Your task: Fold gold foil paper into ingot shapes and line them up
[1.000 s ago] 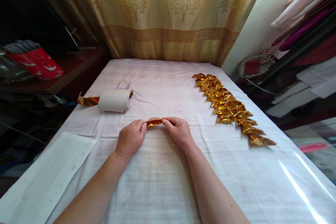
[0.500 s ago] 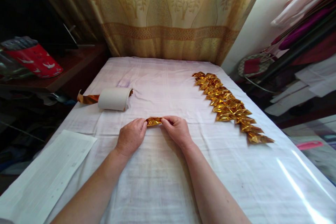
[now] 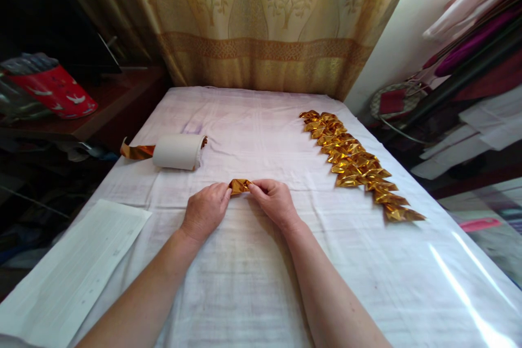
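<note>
Between my two hands is a small folded piece of gold foil paper [image 3: 240,186], held just above or on the white cloth [image 3: 253,261]. My left hand [image 3: 207,206] pinches its left end, with the fingertips partly hidden behind the thumb. My right hand [image 3: 274,201] grips the right end between thumb and fingers. Over to the right, several folded gold foil pieces [image 3: 350,160] lie overlapping in a slanting double row. Beyond my left hand lies a roll of stiff white paper [image 3: 176,152] with gold foil [image 3: 138,151] sticking out of its left end.
A printed white sheet [image 3: 77,272] lies at the left edge of the cloth. On the dark cabinet at left stands a red container [image 3: 61,89]. A gold patterned curtain [image 3: 248,27] hangs behind, and clothes [image 3: 489,114] fill the right side.
The foil piece between my hands has been turned or pressed, so a smoother face now shows. My hands are slightly closer together. The other things have stayed in place.
</note>
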`<act>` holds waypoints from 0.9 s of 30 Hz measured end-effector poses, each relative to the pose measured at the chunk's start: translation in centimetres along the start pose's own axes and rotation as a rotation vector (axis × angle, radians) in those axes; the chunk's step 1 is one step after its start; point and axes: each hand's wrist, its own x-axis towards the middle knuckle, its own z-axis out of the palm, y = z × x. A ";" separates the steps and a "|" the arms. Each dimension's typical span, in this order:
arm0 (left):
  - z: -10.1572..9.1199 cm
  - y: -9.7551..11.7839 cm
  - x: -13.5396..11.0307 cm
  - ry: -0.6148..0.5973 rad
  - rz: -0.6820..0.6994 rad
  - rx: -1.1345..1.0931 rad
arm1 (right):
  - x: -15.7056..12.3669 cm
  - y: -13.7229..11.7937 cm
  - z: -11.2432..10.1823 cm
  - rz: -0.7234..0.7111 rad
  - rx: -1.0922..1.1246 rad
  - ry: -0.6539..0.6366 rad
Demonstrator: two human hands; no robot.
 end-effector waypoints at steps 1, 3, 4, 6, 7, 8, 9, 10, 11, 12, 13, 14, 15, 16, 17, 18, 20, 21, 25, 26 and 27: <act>0.0 0.0 0.0 0.004 -0.004 -0.008 | 0.0 0.0 -0.1 0.000 -0.019 0.006; 0.0 0.0 0.1 0.021 -0.015 -0.029 | 0.0 0.0 -0.3 -0.001 -0.070 0.020; 0.0 0.0 0.1 0.031 -0.018 -0.038 | 0.0 -0.1 -0.5 -0.001 -0.100 0.027; 0.1 0.0 0.1 0.050 -0.017 -0.051 | 0.1 -0.2 -0.9 0.002 -0.165 0.041; 0.1 0.0 0.0 0.059 -0.012 -0.055 | 0.1 -0.3 -1.1 -0.001 -0.200 0.047; 0.2 0.0 0.0 0.067 -0.005 -0.058 | 0.1 -0.4 -1.4 -0.007 -0.237 0.055; 0.2 0.0 -0.1 0.074 0.002 -0.061 | 0.1 -0.5 -1.6 -0.018 -0.275 0.064; 0.2 0.1 -0.1 0.080 0.010 -0.063 | 0.1 -0.7 -1.8 -0.031 -0.312 0.070; 0.2 0.1 -0.2 0.084 0.017 -0.066 | 0.0 -0.9 -2.0 -0.044 -0.344 0.070; 0.2 0.1 -0.3 0.087 0.023 -0.071 | 0.0 -1.0 -2.3 -0.053 -0.372 0.063; 0.1 0.2 -0.3 0.086 0.031 -0.079 | 0.0 -1.2 -2.5 -0.057 -0.399 0.051; 0.1 0.2 -0.4 0.085 0.039 -0.092 | 0.0 -1.3 -2.7 -0.059 -0.423 0.036; 0.0 0.2 -0.4 0.083 0.047 -0.108 | -0.1 -1.3 -3.0 -0.060 -0.446 0.026; -0.1 0.3 -0.4 0.080 0.054 -0.128 | -0.1 -1.2 -3.3 -0.061 -0.465 0.027; -0.3 0.3 -0.5 0.077 0.060 -0.148 | -0.2 -1.0 -3.7 -0.059 -0.478 0.043; -0.4 0.3 -0.5 0.076 0.064 -0.167 | -0.3 -0.7 -4.1 -0.059 -0.485 0.071; -0.6 0.3 -0.5 0.077 0.064 -0.189 | -0.5 0.4 -5.4 -0.047 -0.487 0.177; -0.6 0.2 -0.5 0.080 0.062 -0.191 | -0.7 1.2 -6.3 -0.050 -0.493 0.241; -0.2 0.0 -0.4 0.098 0.047 -0.171 | -2.2 5.1 -10.7 -0.168 -0.574 0.498; -0.1 0.0 -0.4 0.102 0.043 -0.163 | -2.8 6.0 -11.9 -0.187 -0.605 0.528; 0.0 0.0 -0.4 0.105 0.039 -0.154 | -3.4 6.9 -13.1 -0.207 -0.643 0.568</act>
